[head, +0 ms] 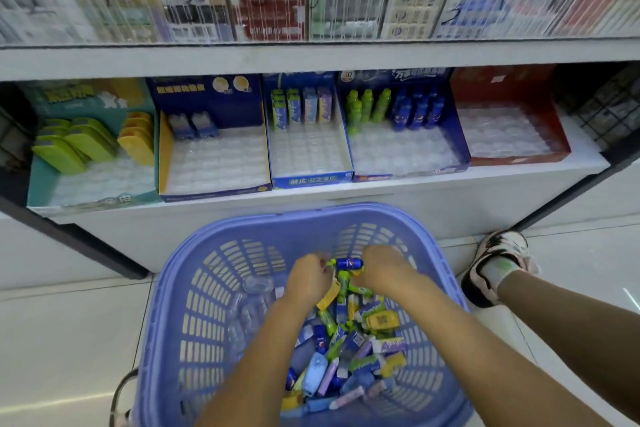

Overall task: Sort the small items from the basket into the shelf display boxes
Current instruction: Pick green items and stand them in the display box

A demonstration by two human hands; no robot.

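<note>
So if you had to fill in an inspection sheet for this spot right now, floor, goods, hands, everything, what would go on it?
Surface: white tiled floor; white shelf board carrying the boxes.
Job's things: purple basket on the floor, holding a pile of small items; five display boxes on the shelf, four partly stocked, the red box showing only its empty tray.
Clutter: clear plastic pieces in the basket's left side.
Grippers: left hand and right hand both curled on a cluster of mini bottles above the pile.
Cables: nothing seen.
Surroundings: blurred packaged stock above; wire rack at right; the person's shoe beside the basket.
</note>
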